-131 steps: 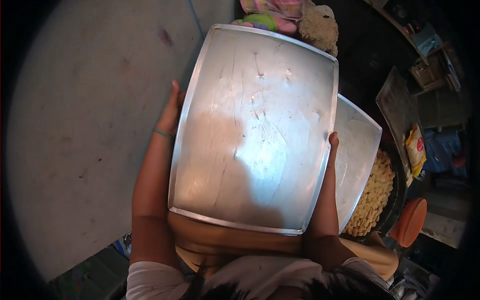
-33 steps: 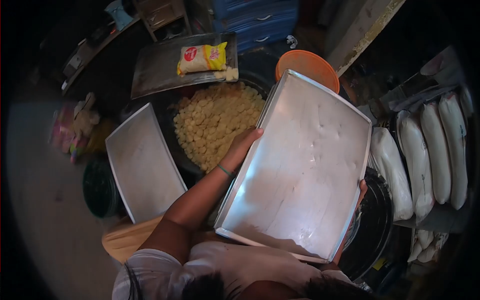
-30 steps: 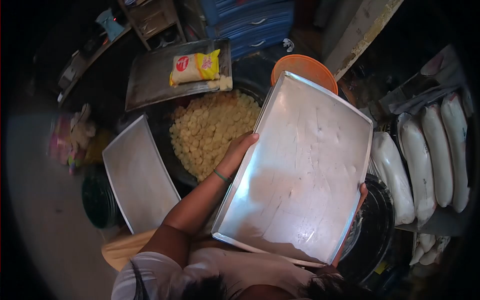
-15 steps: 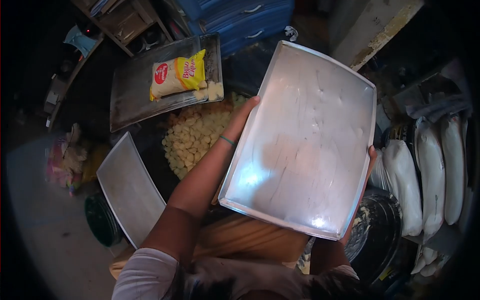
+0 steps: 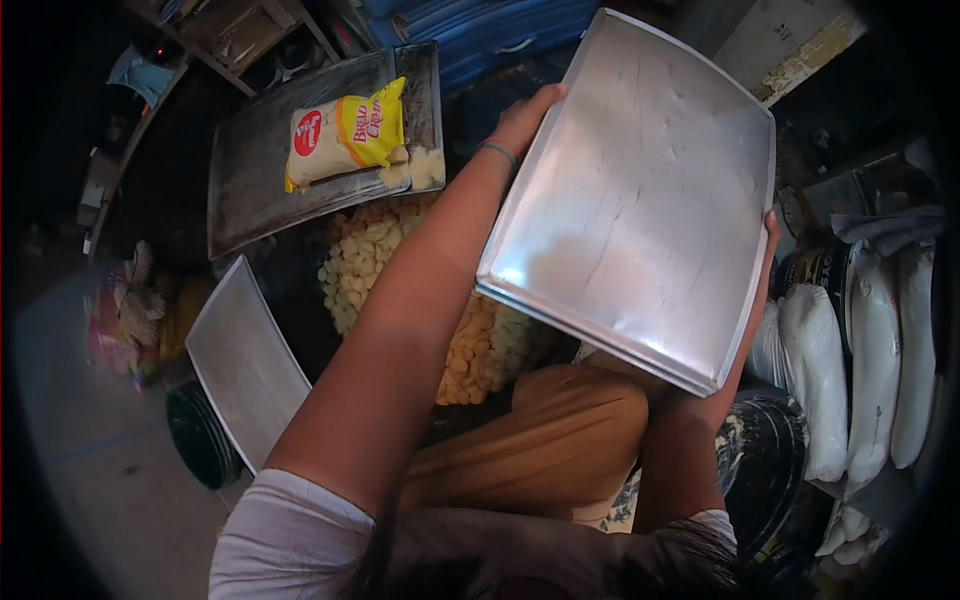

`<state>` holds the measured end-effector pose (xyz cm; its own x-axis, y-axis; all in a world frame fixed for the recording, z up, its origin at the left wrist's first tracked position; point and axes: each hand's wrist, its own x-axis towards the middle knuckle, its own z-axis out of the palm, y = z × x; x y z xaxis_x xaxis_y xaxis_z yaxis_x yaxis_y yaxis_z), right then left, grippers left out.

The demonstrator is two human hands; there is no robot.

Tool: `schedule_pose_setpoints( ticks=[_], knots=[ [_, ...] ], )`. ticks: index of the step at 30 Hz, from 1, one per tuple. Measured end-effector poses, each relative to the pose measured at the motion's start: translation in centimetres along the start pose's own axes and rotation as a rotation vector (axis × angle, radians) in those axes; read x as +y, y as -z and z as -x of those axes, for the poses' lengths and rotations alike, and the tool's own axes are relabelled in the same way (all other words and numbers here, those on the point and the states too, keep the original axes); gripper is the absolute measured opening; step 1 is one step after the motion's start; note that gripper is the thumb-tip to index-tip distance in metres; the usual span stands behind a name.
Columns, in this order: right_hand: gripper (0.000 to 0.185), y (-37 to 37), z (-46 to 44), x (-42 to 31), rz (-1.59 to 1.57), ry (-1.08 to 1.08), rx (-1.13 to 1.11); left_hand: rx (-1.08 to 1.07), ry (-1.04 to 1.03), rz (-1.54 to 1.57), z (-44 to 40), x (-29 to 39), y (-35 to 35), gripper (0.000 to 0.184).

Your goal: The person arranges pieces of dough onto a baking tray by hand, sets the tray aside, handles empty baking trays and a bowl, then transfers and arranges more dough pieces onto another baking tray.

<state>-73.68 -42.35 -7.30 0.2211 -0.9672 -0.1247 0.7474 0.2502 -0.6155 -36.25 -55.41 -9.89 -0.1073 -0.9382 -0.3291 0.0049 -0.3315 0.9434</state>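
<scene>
Both my hands hold a shiny metal baking tray [image 5: 640, 200] up in front of me, its dented flat face towards the camera. My left hand [image 5: 530, 118] grips the upper left edge, a green band on the wrist. On the right edge, only some fingers of my right hand [image 5: 770, 232] show; the rest is behind the rim. The tray's lower edge looks doubled, perhaps more than one tray stacked. Beneath and to the left lies a heap of small pale and orange dough pieces [image 5: 472, 355], partly hidden by my left arm.
A yellow bread crumbs bag [image 5: 347, 137] lies on dark baking trays [image 5: 250, 190] at the upper left. Another metal tray [image 5: 245, 350] leans by a green bucket [image 5: 200, 435]. At right are a black tub [image 5: 770, 480] and long white plastic-wrapped bundles [image 5: 868, 370]. Blue drawers [image 5: 470, 45] stand behind.
The held tray has moved up and away from me, slightly right, with both arms reaching further. More of the dough pieces and my brown-clothed knee now show below it.
</scene>
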Motion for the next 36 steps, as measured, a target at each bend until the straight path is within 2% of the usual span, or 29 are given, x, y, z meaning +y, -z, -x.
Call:
schedule_pose_setpoints(
  ticks=[3, 6, 8, 9, 10, 12, 13, 15, 18, 19, 21, 22, 24, 25, 27, 29, 32, 36],
  knots=[
    [0.078, 0.1, 0.0, -0.4, 0.022, 0.011, 0.002, -0.026, 0.011, 0.057, -1.7, 0.5, -0.2, 0.076],
    [0.078, 0.2, 3.0, 0.3, -0.008, 0.044, 0.012, 0.049, 0.026, -0.004, -1.2, 0.8, -0.5, 0.076],
    [0.079, 1.3, 7.2, 2.4, -0.127, 0.14, 0.121, 0.03, 0.031, 0.003, -0.5, 1.0, -0.6, 0.078],
    [0.087, 0.3, 9.2, 4.1, -0.071, 0.317, 0.616, 0.024, 0.03, 0.006, -0.4, 1.2, -0.5, 0.079],
    [0.097, 4.7, 12.6, 7.5, -0.094, 0.481, 0.576, -0.028, 0.015, 0.045, -0.4, 1.2, -0.3, 0.081],
    [0.103, -0.9, 16.4, 12.2, -0.177, 0.508, 0.524, -0.138, -0.001, 0.119, -0.5, 0.5, -0.1, 0.085],
    [0.104, -3.3, 18.0, 12.9, -0.262, 0.384, 0.205, -0.169, 0.025, 0.139, 1.0, 1.0, -0.1, 0.086],
    [0.101, -6.0, 18.1, 11.8, -0.169, 0.337, 0.083, -0.224, 0.065, 0.19, 6.0, 3.3, -0.3, 0.09],
    [0.096, -5.6, 17.0, 12.4, 0.116, 0.329, 0.362, 0.08, -0.104, 0.143, 12.6, 3.3, -0.5, 0.091],
    [0.095, -5.4, 16.8, 12.6, 0.116, 0.323, 0.364, 0.101, -0.064, 0.104, 13.2, 1.7, 0.6, 0.095],
    [0.092, -5.2, 16.4, 12.6, 0.119, 0.302, 0.359, -0.015, 0.1, 0.278, 16.0, -2.3, 1.7, 0.109],
    [0.088, -6.0, 16.0, 12.8, 0.106, 0.351, 0.368, 0.015, 0.089, 0.382, 17.9, -4.9, 1.4, 0.112],
    [0.086, -6.7, 15.0, 12.8, 0.098, 0.38, 0.411, 0.141, 0.037, 0.587, 22.5, -7.2, -1.7, 0.104],
    [0.084, -7.1, 14.6, 12.7, 0.097, 0.4, 0.437, 0.232, 0.002, 0.687, 24.6, -7.5, -3.9, 0.094],
    [0.073, -7.7, 14.1, 12.5, 0.08, 0.382, 0.461, 0.235, 0.057, 0.697, 26.6, -5.4, -8.2, 0.104],
    [0.067, -6.6, 13.2, 12.4, 0.053, 0.366, 0.498, 0.217, 0.086, 0.705, 24.4, -4.4, -9.4, 0.115],
    [0.06, -6.4, 12.4, 12.5, 0.07, 0.382, 0.519, 0.219, 0.151, 0.778, 22.2, -4.3, -9.9, 0.116],
    [0.058, -5.0, 10.2, 12.0, 0.068, 0.4, 0.479, 0.004, 0.163, 0.649, 20.9, -4.0, -8.2, 0.113]
  ],
)
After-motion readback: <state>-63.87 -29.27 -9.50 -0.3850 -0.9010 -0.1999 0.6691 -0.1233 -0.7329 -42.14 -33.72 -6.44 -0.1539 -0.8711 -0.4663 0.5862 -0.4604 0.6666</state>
